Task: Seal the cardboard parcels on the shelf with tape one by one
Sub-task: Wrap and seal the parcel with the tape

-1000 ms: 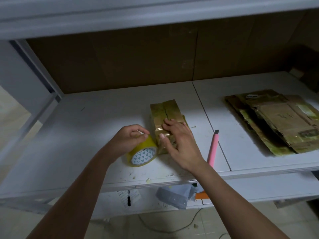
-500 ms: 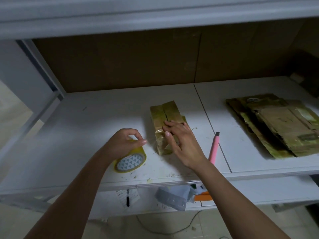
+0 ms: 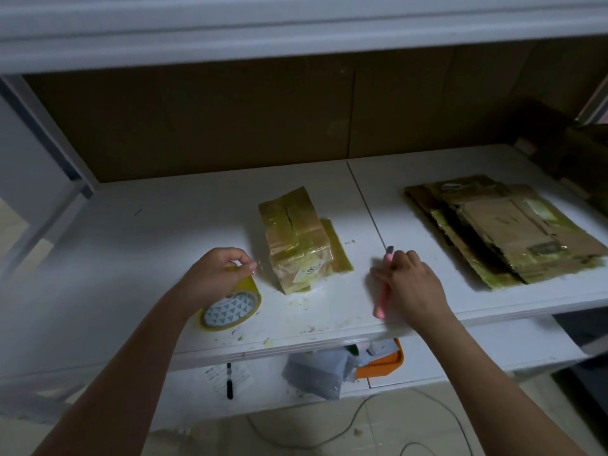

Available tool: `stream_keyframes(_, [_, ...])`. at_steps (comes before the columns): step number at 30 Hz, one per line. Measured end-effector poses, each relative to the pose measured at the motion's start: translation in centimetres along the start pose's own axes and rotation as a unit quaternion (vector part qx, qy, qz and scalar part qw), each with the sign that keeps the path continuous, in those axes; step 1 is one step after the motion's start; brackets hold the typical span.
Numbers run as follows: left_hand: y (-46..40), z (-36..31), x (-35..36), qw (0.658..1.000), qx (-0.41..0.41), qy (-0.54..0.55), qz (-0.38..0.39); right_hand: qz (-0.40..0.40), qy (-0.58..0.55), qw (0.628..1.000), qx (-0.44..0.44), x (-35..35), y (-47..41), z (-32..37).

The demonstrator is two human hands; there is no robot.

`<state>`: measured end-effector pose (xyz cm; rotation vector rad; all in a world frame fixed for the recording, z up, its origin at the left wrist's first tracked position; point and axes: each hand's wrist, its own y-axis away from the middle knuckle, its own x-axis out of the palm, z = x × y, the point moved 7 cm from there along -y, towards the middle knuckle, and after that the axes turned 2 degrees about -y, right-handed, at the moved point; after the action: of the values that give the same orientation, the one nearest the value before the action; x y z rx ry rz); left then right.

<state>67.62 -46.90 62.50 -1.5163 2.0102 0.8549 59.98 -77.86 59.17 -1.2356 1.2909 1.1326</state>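
— Head view first: what lies around you on the white shelf (image 3: 138,258)?

— Flattened brown cardboard sheets (image 3: 503,232) are stacked at the far right. Below hang a grey plastic bag (image 3: 316,373) and an orange tray (image 3: 385,365).

— And the parcel?

— The tape-wrapped brown cardboard parcel (image 3: 296,238) sits mid-shelf between my hands, touched by neither.

— Your hands?

— My left hand (image 3: 214,278) curls over the yellow tape roll (image 3: 232,307), pinching its clear end. My right hand (image 3: 411,287) grips the pink utility knife (image 3: 381,299).
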Motion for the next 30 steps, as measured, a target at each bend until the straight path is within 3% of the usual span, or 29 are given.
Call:
stream_keyframes(4, [0.1,0.5,-0.1,1.000,-0.012,0.023,0.014,-0.068,0.004,0.997,-0.028,-1.2,0.1,0.6])
stream_keyframes(7, [0.3,0.5,-0.2,1.000,-0.016,0.023,0.012,-0.155,-0.093,0.984,-0.002,-3.0,0.3,0.5])
stream_keyframes(10, [0.4,0.5,-0.2,0.999,-0.022,0.025,0.010,-0.306,-0.280,0.910,-0.012,-6.8,1.2,1.2])
stream_keyframes(12, [0.5,0.4,-0.1,0.999,-0.022,0.021,0.010,-0.344,-0.415,0.841,-0.040,-8.9,1.5,3.0])
stream_keyframes(14, [0.5,0.3,-0.1,1.000,-0.020,0.020,0.009,-0.334,-0.501,0.793,-0.093,-10.6,1.2,6.2])
stream_keyframes(17, [0.5,0.3,0.0,1.000,-0.019,0.015,0.012,-0.275,-0.559,0.759,-0.188,-11.3,0.4,11.7])
stream_keyframes(21, [0.9,0.9,-0.8,0.997,-0.006,0.070,0.013,-0.161,-0.675,0.711,-0.113,-8.1,-1.2,13.7])
stream_keyframes(24, [1.2,1.8,-1.5,0.994,-0.002,0.107,0.016,-0.134,-0.726,0.669,-0.090,-7.2,-1.8,13.1])
stream_keyframes(27, [1.2,1.9,-1.3,0.992,0.004,0.124,0.009,-0.128,-0.727,0.667,-0.099,-7.3,-1.8,12.8])
stream_keyframes(30, [1.2,1.5,-1.2,0.991,0.008,0.135,0.010,-0.128,-0.684,0.705,-0.136,-7.3,-1.4,12.9])
